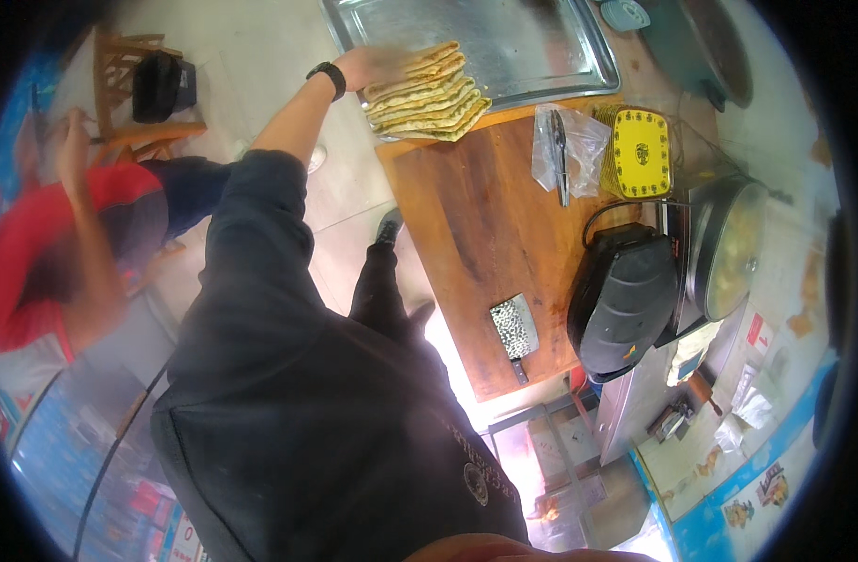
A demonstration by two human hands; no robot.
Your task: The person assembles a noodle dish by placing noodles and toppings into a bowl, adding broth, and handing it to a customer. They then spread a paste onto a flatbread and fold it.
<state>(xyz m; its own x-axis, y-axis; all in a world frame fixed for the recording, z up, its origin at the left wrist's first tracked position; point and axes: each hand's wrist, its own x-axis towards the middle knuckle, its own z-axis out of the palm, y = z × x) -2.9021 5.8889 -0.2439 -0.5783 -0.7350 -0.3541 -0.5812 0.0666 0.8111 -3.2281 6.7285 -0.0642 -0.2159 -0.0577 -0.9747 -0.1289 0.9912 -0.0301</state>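
My left hand (376, 67), with a black watch (328, 77) on its wrist, reaches to the far end of a row of flatbreads (429, 105). Several of these browned breads lean closely overlapped, with greenish filling showing at their edges. The hand touches the breads at the upper left; its fingers are blurred, so their grip is unclear. Under the breads is the near left corner of a large shiny metal tray (499, 104), on a wooden table (464, 211). Out of view is my right hand.
On the table lie a cleaver (517, 330), tongs (560, 154) on a plastic bag (587, 158), stacked yellow trays (641, 151) and a closed black electric griddle (622, 302). Beyond the griddle stands a lidded pan (734, 249). A person in red (92, 218) is at the left, near a wooden chair (155, 133).
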